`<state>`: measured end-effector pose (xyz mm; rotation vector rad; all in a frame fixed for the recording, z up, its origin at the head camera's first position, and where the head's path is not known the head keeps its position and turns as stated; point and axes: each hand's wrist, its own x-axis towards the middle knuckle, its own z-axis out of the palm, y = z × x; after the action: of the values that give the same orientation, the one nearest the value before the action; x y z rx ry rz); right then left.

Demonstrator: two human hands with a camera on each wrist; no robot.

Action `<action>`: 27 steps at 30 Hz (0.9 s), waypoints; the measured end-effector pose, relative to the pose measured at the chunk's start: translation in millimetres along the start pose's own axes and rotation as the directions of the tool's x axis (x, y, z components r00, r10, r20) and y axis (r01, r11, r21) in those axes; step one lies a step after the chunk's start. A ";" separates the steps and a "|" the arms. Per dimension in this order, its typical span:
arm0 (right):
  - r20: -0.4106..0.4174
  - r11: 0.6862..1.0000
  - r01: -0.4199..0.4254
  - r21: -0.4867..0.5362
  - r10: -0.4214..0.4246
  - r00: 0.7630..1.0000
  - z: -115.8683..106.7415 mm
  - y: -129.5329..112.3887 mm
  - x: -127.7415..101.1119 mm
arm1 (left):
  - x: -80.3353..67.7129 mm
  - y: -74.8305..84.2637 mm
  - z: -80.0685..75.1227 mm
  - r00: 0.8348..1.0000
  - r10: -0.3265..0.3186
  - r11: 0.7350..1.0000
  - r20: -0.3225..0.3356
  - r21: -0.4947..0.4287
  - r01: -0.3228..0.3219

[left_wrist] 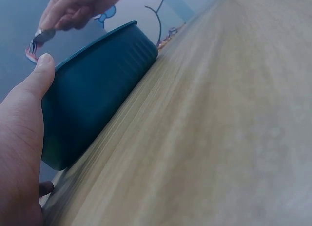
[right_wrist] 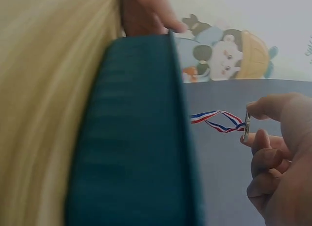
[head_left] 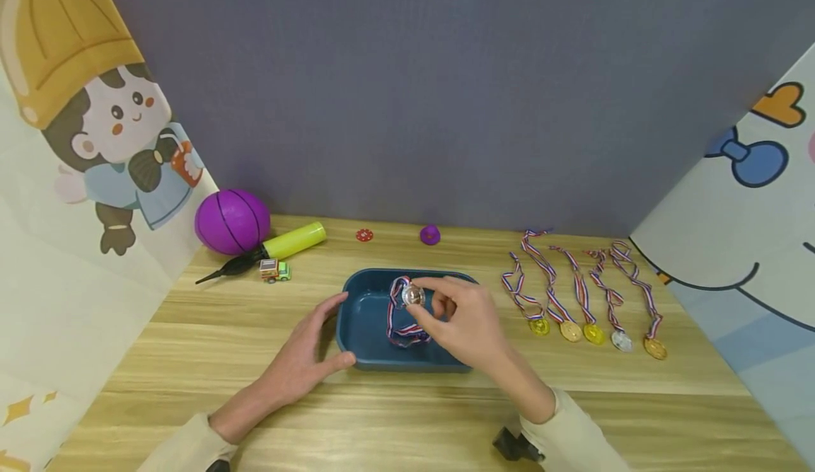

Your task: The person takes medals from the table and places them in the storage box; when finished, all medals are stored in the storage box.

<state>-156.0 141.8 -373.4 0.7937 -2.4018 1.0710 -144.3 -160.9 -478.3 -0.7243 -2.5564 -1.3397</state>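
Above a dark teal plastic bin (head_left: pixel 414 366), my right hand (head_left: pixel 470 322) pinches a shiny medal (head_left: pixel 414 296) by its edge between thumb and index finger. Its red, white and blue ribbon (head_left: pixel 391 316) trails down into the bin. In the right wrist view, the medal (right_wrist: pixel 247 126) stands edge-on between the fingertips, and the other fingers are curled. My left hand (head_left: pixel 305 355) rests at the bin's left end, thumb and fingers spread around the corners. In the left wrist view, the left thumb (left_wrist: pixel 39 79) lies against the bin's outer wall (left_wrist: pixel 97 84).
Several medals with ribbons, including a silver medal (head_left: pixel 622 341), lie in a row at right. A purple ball (head_left: pixel 232 221), a yellow-and-black hand pump (head_left: pixel 294 240) and a toy truck (head_left: pixel 275 270) stand at left. Behind the bin lie a red disc (head_left: pixel 364 235) and a purple piece (head_left: pixel 430 235).
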 end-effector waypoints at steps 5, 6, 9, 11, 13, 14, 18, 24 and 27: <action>0.075 0.999 -0.033 -0.032 0.035 0.997 16.2 -2.9 -1.4 | -0.1 -0.7 0.0 1.000 -0.001 1.000 0.004 -0.008 0.002; 0.090 0.999 -0.034 -0.043 0.037 0.995 19.1 -3.8 -1.4 | -0.2 -0.8 0.0 1.000 -0.002 1.000 0.004 -0.009 0.002; 0.141 0.998 -0.035 -0.059 0.043 0.989 27.5 -6.1 -0.3 | -0.1 -1.1 0.0 1.000 -0.001 1.000 0.004 -0.008 0.001; 0.179 0.997 -0.040 -0.066 0.051 0.982 32.6 -6.6 0.6 | 0.0 -1.3 0.1 1.000 0.001 1.000 0.003 -0.005 -0.001; 0.223 0.996 -0.044 -0.080 0.061 0.973 37.4 -6.4 1.4 | 0.0 -1.6 0.2 1.000 0.003 1.000 0.004 -0.002 -0.003; 0.249 0.995 -0.045 -0.090 0.066 0.966 39.6 -6.2 1.7 | -0.1 -1.7 0.1 1.000 0.003 1.000 0.004 -0.002 -0.003; 0.342 0.992 -0.031 -0.126 0.073 0.937 47.6 -4.2 2.3 | 0.0 -1.8 -0.1 1.000 0.008 1.000 0.010 -0.004 -0.007; 0.410 0.993 -0.031 -0.118 0.077 0.909 54.9 -2.6 4.4 | 0.0 -0.9 -0.7 1.000 0.010 1.000 0.012 -0.010 -0.010; 0.432 0.993 -0.053 -0.105 0.093 0.897 55.9 -2.6 6.2 | -0.1 -0.5 -0.7 1.000 0.005 1.000 0.015 -0.012 -0.005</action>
<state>-165.8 95.5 -403.9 1.0074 -2.8509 0.8722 -144.5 -161.7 -478.3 -0.7454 -2.5591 -1.3537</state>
